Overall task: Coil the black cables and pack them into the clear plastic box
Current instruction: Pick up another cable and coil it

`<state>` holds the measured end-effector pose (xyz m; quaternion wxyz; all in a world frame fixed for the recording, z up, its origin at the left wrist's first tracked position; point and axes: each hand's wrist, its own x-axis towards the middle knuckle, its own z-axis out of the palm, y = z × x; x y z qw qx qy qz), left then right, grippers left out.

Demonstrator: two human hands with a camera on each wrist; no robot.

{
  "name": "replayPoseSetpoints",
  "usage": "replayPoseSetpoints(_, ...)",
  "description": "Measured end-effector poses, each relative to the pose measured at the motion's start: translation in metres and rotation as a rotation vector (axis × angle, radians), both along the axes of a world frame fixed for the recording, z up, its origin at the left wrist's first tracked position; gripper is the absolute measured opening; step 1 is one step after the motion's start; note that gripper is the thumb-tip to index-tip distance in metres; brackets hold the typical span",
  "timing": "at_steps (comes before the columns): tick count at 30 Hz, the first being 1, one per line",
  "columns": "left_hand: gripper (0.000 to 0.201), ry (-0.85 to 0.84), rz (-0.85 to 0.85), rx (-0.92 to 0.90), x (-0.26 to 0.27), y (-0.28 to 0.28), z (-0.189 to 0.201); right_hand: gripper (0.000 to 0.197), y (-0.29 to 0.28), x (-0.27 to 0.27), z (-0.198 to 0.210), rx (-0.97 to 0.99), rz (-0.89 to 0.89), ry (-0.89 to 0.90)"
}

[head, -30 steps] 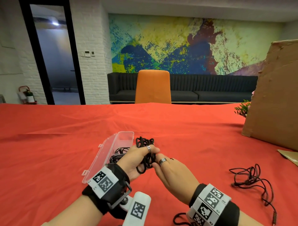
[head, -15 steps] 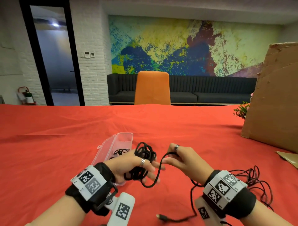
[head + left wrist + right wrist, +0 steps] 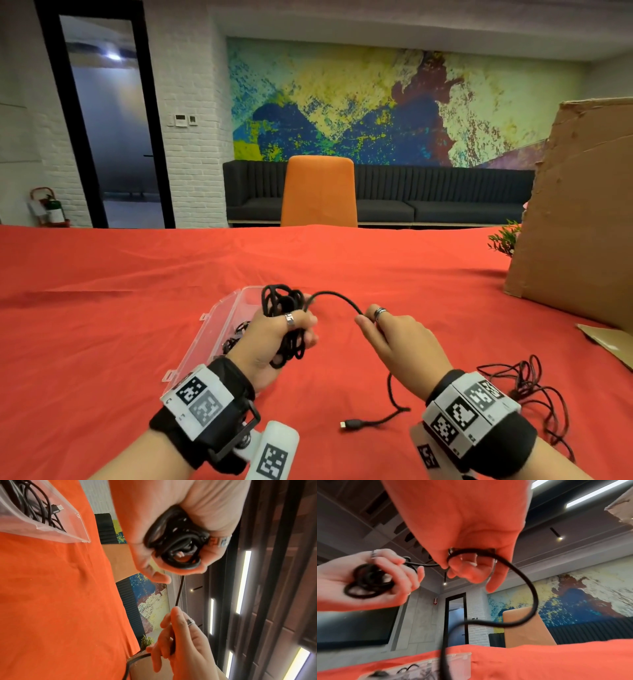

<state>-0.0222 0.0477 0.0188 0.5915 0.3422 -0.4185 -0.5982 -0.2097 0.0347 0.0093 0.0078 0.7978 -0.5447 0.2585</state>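
My left hand [image 3: 294, 334] grips a bundle of coiled black cable [image 3: 282, 303] just above the red cloth; the left wrist view shows its fingers curled round the coil [image 3: 176, 543]. From the bundle a free run arcs right to my right hand [image 3: 376, 325], which pinches it between thumb and fingers [image 3: 453, 566]. The tail drops below that hand, and its plug [image 3: 345, 425] lies on the cloth. The clear plastic box [image 3: 219, 322] sits open behind my left hand with another black cable inside [image 3: 39, 507]. A loose tangled cable [image 3: 527, 383] lies right of my right wrist.
A big cardboard box [image 3: 575, 212] stands at the table's right edge, a flat cardboard piece [image 3: 609, 339] before it and a small plant [image 3: 503, 240] beside it. An orange chair [image 3: 318, 192] stands at the far side. Red cloth [image 3: 137, 308] covers the table.
The hands were together at the coil; my right hand has since pulled away to the right along the cable. The loop between the hands now arches upward, and the plug has slid closer in.
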Motion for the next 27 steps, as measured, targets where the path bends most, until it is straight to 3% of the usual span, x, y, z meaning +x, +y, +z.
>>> replayPoseSetpoints(3,0.024,0.114,0.019,-0.012,-0.004,-0.003,-0.002,0.034,0.011,0.009,0.001,-0.028,0.083,0.061)
replayPoseSetpoints(7,0.028,0.164,-0.124,-0.017,-0.016,0.001,-0.003,0.074,0.025,0.031,-0.006,-0.036,0.197,0.183)
replayPoseSetpoints(10,0.031,0.146,-0.123,-0.038,-0.017,0.001,0.001,0.067,0.028,0.03,-0.007,-0.048,0.3,0.135)
replayPoseSetpoints(13,0.037,0.177,-0.095,-0.069,-0.007,0.0,0.009,0.041,0.03,0.022,-0.004,-0.039,0.45,0.143)
replayPoseSetpoints(17,0.048,-0.012,-0.21,-0.018,0.012,0.001,0.016,0.043,0.017,0.0,-0.001,0.149,0.39,0.071)
replayPoseSetpoints(21,0.041,-0.321,-0.465,0.068,0.014,0.008,0.014,0.039,0.008,0.001,0.008,0.061,0.348,0.124)
replayPoseSetpoints(24,0.038,-0.415,-0.562,0.064,0.014,0.011,0.012,0.041,0.002,0.003,0.015,0.069,0.362,0.12)
replayPoseSetpoints(27,0.029,-0.444,-0.569,0.058,0.013,0.011,0.009,0.041,-0.004,0.001,0.021,0.095,0.421,-0.028)
